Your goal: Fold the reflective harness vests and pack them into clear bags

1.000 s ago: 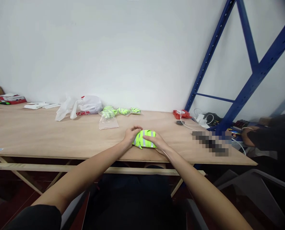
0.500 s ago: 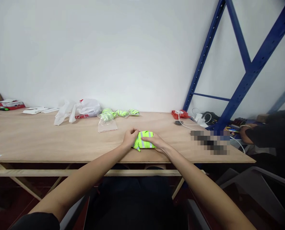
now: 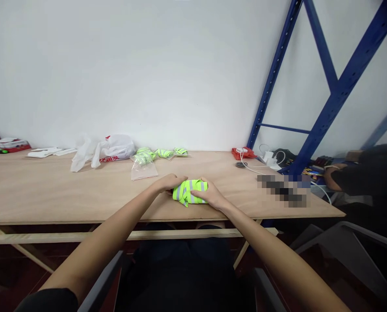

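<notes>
A folded reflective vest point(image 3: 191, 193), bright yellow-green with silver stripes, lies in a bundle near the table's front edge. One loose corner sticks out at its lower left. At the bundle's left end is my left hand point(image 3: 171, 183), closed on it with the thumb along the top and the other fingers mostly hidden. My right hand point(image 3: 212, 195) grips the right end, thumb pressed on the upper face and fingers behind. Beyond them, a clear plastic bag point(image 3: 144, 170) lies by more yellow-green striped bundles point(image 3: 163, 153) near the wall.
White plastic bags point(image 3: 117, 147) and white flat pieces point(image 3: 47, 152) lie along the wooden table's point(image 3: 83, 195) back left. At the right are a red bag point(image 3: 243, 153), cables and a blue metal frame point(image 3: 323, 108). Another person's arm point(image 3: 333, 177) shows at the far right.
My left hand has moved left, and the bundle's left end is now wider and more visible. My right hand keeps its hold. The view has shifted slightly.
</notes>
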`<state>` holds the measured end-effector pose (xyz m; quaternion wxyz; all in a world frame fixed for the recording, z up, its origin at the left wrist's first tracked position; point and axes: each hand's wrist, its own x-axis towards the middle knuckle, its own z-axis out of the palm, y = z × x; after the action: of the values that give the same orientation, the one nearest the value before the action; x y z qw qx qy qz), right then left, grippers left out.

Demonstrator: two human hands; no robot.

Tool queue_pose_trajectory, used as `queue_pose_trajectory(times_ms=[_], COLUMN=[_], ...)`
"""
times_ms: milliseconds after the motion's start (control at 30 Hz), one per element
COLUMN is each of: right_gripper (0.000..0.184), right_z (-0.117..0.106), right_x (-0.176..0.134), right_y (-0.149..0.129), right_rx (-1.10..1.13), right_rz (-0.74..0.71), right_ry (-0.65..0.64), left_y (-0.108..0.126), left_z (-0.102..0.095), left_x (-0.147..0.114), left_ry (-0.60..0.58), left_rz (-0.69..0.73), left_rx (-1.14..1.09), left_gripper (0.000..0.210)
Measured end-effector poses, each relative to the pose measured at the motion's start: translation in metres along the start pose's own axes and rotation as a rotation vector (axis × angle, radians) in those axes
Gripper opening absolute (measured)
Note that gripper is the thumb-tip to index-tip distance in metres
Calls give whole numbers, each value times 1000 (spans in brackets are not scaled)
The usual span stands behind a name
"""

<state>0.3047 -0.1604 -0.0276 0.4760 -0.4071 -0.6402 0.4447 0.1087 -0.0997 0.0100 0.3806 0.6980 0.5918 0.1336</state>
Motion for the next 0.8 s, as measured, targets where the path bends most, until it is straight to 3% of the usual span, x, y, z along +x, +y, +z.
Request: queue_pose_trajectory(times_ms=[133, 233, 633, 800], right_gripper=[44, 44, 48, 48], right_z=[-2, -3, -5, -7], right_x=[-4, -5, -5, -3], right_y=[1, 2, 1, 1], right_rx=[-89, -94, -83, -56], right_rz=[-43, -53, -49, -22], right_ry=[-9, -26, -112, -136], left_y=[9, 14, 18, 20], left_z=[-13, -19, -16, -10], left_x=[2, 4, 13, 17], left_ry=[-235, -317, -400, -346], left_rz=[-66, -50, 21, 45], left_rx=[-82, -53, -5, 33], left_gripper=[24, 12, 16, 12])
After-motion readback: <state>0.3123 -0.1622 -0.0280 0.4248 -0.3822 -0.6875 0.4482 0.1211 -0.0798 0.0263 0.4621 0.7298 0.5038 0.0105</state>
